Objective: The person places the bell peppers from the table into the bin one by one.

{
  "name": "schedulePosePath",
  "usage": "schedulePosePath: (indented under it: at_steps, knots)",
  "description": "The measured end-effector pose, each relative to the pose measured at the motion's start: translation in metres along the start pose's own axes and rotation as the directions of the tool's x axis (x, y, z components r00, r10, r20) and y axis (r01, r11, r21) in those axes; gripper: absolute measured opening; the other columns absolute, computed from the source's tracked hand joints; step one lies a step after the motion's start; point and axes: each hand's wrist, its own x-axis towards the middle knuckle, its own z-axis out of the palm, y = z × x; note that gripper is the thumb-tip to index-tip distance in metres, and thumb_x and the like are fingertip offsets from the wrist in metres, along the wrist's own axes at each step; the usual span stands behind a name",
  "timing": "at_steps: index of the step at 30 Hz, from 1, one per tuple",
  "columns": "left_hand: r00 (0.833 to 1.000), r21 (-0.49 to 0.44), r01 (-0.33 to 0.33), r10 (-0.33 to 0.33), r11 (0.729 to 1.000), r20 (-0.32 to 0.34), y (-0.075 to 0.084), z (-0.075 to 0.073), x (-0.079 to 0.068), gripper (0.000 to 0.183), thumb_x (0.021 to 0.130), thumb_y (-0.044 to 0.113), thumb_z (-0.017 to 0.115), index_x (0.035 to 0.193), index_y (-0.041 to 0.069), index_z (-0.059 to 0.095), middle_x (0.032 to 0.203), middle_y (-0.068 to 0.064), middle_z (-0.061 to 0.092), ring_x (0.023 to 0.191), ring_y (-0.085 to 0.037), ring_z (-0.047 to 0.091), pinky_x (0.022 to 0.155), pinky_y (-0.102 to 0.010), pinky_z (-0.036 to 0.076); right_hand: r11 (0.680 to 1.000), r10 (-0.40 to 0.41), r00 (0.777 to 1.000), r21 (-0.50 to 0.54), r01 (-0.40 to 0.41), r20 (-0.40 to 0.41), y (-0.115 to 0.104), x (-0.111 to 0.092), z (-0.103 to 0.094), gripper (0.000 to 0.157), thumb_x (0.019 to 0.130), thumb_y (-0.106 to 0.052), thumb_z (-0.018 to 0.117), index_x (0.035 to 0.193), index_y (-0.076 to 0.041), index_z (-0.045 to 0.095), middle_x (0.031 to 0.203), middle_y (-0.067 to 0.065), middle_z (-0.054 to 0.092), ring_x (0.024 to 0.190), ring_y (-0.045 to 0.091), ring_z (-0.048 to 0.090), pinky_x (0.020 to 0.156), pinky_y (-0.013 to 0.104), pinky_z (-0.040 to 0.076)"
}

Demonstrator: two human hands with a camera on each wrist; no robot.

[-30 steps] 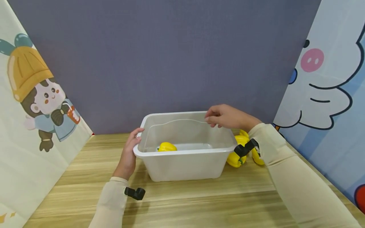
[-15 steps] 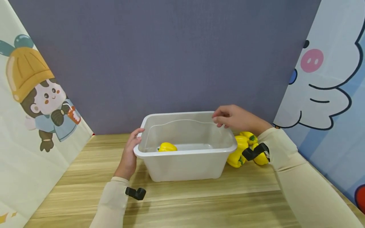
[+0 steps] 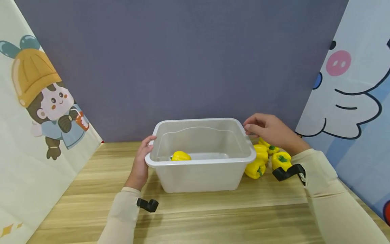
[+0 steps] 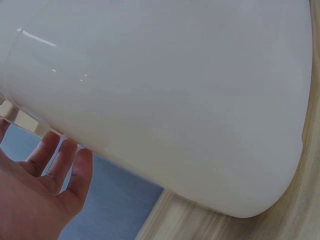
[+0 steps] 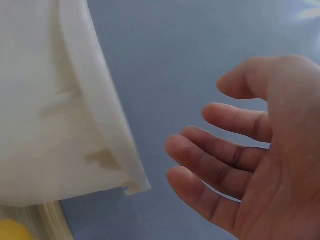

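A white plastic bin stands on the wooden table, with one yellow bell pepper inside it. At the bin's left end my left hand holds the rim; the left wrist view shows its fingertips against the outer wall. My right hand hangs just beyond the right rim, fingers loosely bent and nothing in them. A gap shows between those fingers and the bin's edge in the right wrist view. Below that hand several yellow bell peppers lie beside the bin, one partly hidden behind the hand.
Wood-grain tabletop runs in front of the bin. A dark grey panel rises close behind. Printed cartoon sheets flank the table at left and right.
My right hand has moved rightward from over the bin to outside its right rim, uncovering more of the peppers. The left hand stays on the rim. The view has shifted slightly.
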Motion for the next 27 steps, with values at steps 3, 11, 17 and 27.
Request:
schedulePosePath:
  at_steps: [3,11,17,27]
  knots:
    - [1.000,0.004,-0.004,0.004,1.000,0.000,0.000,0.001,0.001,0.042,0.102,0.023,0.035,0.140,0.008,0.043,0.133,-0.020,0.045,0.105,-0.020,0.052,0.089,-0.033,0.045,1.000,0.014,1.000,-0.014,-0.015,-0.027,0.005,-0.007,0.000,0.041,0.102,-0.046,0.052,0.122,-0.012,0.062,0.113,0.008,0.066,0.097,0.026,0.062,0.085,0.042,0.053]
    - [1.000,0.012,0.009,-0.009,1.000,0.017,-0.003,0.000,0.001,0.046,0.101,0.024,0.034,0.144,0.007,0.040,0.138,-0.019,0.042,0.115,-0.034,0.046,0.094,-0.038,0.042,0.998,0.001,0.997,-0.062,-0.006,-0.076,0.017,-0.023,0.003,0.036,0.103,-0.041,0.052,0.120,-0.011,0.062,0.111,0.007,0.067,0.097,0.025,0.062,0.081,0.036,0.055]
    - [1.000,-0.004,-0.002,0.002,1.000,-0.003,-0.004,0.002,0.001,0.045,0.101,0.023,0.035,0.142,0.007,0.042,0.135,-0.020,0.044,0.113,-0.033,0.049,0.092,-0.035,0.043,0.996,-0.004,0.996,-0.087,-0.003,-0.089,0.026,-0.034,0.006,0.034,0.104,-0.039,0.052,0.120,-0.011,0.063,0.109,0.008,0.066,0.095,0.026,0.061,0.076,0.034,0.054]
    - [1.000,0.006,-0.011,0.011,1.000,-0.004,-0.002,0.002,0.002,0.044,0.101,0.022,0.034,0.142,0.007,0.042,0.134,-0.020,0.045,0.109,-0.025,0.052,0.088,-0.030,0.044,0.999,-0.010,0.994,-0.048,0.004,-0.111,0.038,-0.044,0.013,0.033,0.105,-0.034,0.051,0.122,-0.008,0.061,0.114,0.010,0.066,0.100,0.029,0.062,0.075,0.027,0.054]
